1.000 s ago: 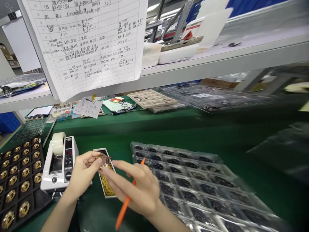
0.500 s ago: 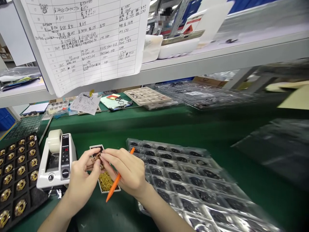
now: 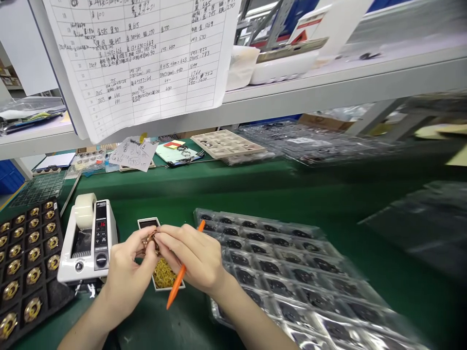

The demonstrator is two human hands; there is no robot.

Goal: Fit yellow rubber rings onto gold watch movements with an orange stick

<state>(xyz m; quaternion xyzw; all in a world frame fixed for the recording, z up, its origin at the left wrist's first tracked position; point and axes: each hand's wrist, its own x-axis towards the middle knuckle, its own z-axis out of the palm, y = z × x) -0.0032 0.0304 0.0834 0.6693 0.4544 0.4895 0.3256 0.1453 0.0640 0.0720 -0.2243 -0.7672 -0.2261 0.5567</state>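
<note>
A small copper-coloured metal part (image 3: 149, 240) sits between the fingertips of both hands, partly hidden by them. My left hand (image 3: 129, 267) is closed, its thumb and fingers pinching this part from the left. From the right, the fingertips of my right hand (image 3: 195, 255) press together on it. An orange pen-like stick (image 3: 175, 288) is tucked through the right hand, its tip pointing down and left. Below the hands stands a small white box (image 3: 184, 287) with many gold-coloured little pieces (image 3: 164, 274) in it.
A tape dispenser (image 3: 87, 243) stands left of my hands. Beyond it lies a black tray (image 3: 47, 287) of round gold parts. Clear plastic trays (image 3: 277, 267) with black parts spread to the right. A handwritten sheet (image 3: 146, 63) hangs from the shelf (image 3: 292, 95) above.
The whole view has shifted slightly, so most things appear a little farther right. Both hands stay on the metal part, with small finger movement.
</note>
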